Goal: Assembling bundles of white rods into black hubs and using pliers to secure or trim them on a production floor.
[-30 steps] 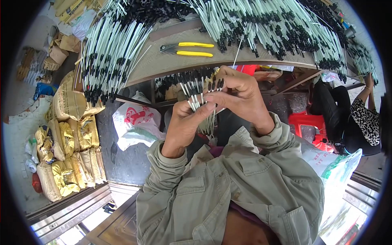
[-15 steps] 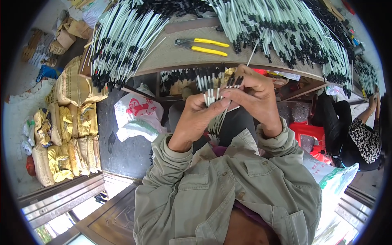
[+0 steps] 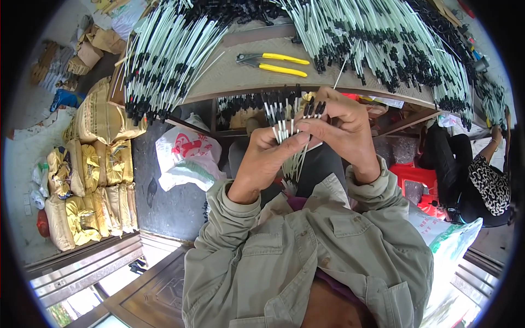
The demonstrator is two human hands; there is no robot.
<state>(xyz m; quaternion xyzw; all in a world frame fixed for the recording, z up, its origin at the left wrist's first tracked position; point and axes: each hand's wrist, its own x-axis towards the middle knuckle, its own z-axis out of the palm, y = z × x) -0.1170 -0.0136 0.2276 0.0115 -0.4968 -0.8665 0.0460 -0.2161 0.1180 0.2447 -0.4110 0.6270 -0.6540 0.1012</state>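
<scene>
Stuffed yellow sacks (image 3: 90, 180) lay stacked at far left, beside a white plastic bag (image 3: 186, 158). The left hand (image 3: 268, 156) was closed around a bunch of white black-tipped rods (image 3: 281, 128) held upright below the table (image 3: 229, 76) edge. The right hand (image 3: 342, 131) pinched the bunch's upper ends, yellow-handled pliers (image 3: 276, 63) lying beyond.

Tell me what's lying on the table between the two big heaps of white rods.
In the head view, yellow-handled pliers lie on the table between the left heap and the right heap.
</scene>
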